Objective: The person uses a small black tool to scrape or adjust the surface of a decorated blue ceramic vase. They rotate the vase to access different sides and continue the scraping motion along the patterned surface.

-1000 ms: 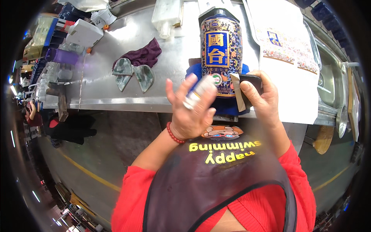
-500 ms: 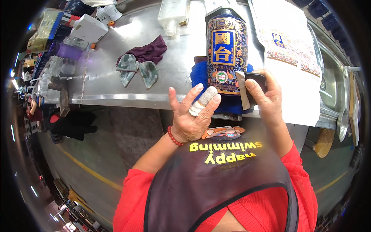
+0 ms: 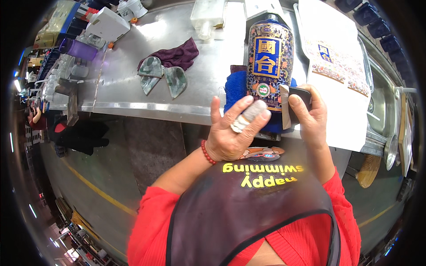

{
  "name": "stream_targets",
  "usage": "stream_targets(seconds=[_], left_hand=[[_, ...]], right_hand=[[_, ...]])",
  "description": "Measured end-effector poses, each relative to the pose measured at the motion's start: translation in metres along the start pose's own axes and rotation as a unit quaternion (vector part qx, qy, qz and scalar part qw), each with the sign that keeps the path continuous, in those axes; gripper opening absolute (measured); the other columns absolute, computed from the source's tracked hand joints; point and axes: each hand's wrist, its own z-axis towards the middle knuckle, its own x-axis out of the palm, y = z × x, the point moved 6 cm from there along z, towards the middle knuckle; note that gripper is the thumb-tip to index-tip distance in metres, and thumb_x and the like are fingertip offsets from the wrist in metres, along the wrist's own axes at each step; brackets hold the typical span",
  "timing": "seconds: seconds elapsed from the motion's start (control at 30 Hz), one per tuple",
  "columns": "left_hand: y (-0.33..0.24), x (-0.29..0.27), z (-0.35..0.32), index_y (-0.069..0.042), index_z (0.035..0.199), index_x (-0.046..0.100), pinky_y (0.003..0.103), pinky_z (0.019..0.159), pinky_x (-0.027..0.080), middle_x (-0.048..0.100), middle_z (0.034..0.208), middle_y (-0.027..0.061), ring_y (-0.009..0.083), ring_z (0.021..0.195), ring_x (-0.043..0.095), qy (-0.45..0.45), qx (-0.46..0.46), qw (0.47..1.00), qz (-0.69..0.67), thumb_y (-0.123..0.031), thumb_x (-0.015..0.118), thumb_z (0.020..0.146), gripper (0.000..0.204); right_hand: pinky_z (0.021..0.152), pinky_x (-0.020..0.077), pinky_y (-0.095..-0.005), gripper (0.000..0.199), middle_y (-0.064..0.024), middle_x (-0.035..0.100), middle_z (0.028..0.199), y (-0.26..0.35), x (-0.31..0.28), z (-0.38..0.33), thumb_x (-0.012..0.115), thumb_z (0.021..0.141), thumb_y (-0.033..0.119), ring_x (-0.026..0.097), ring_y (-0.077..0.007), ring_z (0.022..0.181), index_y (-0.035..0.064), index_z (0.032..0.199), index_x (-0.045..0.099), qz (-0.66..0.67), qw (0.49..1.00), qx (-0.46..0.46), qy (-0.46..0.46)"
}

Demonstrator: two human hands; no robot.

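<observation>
A dark blue bottle [image 3: 286, 57] with an ornate floral pattern and gold edging lies on a blue cloth [image 3: 235, 91], its neck pointing away from me. My left hand [image 3: 235, 131] is at the bottle's lower left end, fingers apart. Its fingertips overlap the bottle's edge; whether they touch it I cannot tell. A grey-white wrap [image 3: 254, 111] covers one finger. On the other side, my right hand [image 3: 314, 117] grips a flat dark scraper [image 3: 300, 94] between thumb and fingers. A pale brownish strip [image 3: 285, 106] along the scraper lies against the bottle's lower right side.
A white sheet of printed decals [image 3: 339, 102] lies to the right, beside a metal sink [image 3: 384, 99]. Left on the steel table [image 3: 120, 80] are a purple cloth [image 3: 184, 53] and green patterned pads [image 3: 174, 82]. A clear empty bottle [image 3: 206, 17] lies at the back.
My left hand has shifted right, closer to the bottle, and its fingertips now overlap the bottle's lower edge. My right hand keeps the scraper at the bottle's side. The whole view has moved slightly.
</observation>
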Motion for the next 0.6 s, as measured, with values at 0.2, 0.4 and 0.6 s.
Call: stream_targets(seconds=[0.2,0.4,0.6], left_hand=[[0.025,0.014,-0.029,-0.002,0.139,0.062,0.061,0.124,0.006,0.071,0.128,0.0158,0.0341,0.134,0.058,-0.008,-0.146,0.971,-0.187,-0.005,0.065,0.093,0.047],[0.023,0.007,-0.023,-0.004,0.138,0.064,0.058,0.125,0.005,0.072,0.126,0.0142,0.0315,0.133,0.059,-0.013,-0.1,0.984,-0.147,-0.005,0.065,0.091,0.047],[0.017,-0.003,0.002,-0.016,0.124,0.074,0.054,0.128,0.004,0.076,0.119,0.0032,0.0195,0.129,0.062,0.025,0.027,0.999,-0.026,-0.014,0.062,0.094,0.033]], right_hand=[[0.071,0.0494,-0.0202,0.02,0.001,0.066,0.092,-0.004,-0.001,0.0,0.073,0.099,0.019,0.06,-0.0042,0.082,0.0037,0.106,0.062,0.005,1.0,0.014,0.003],[0.071,0.0492,-0.0196,0.019,0.0008,0.067,0.092,-0.005,0.0,0.0,0.071,0.099,0.018,0.06,-0.0039,0.081,0.0034,0.107,0.062,0.024,0.999,0.023,0.001],[0.071,0.0501,-0.0203,0.018,0.0002,0.068,0.091,-0.002,0.001,0.001,0.071,0.1,0.017,0.061,-0.0044,0.081,0.0027,0.107,0.063,0.058,0.998,0.022,0.02]])
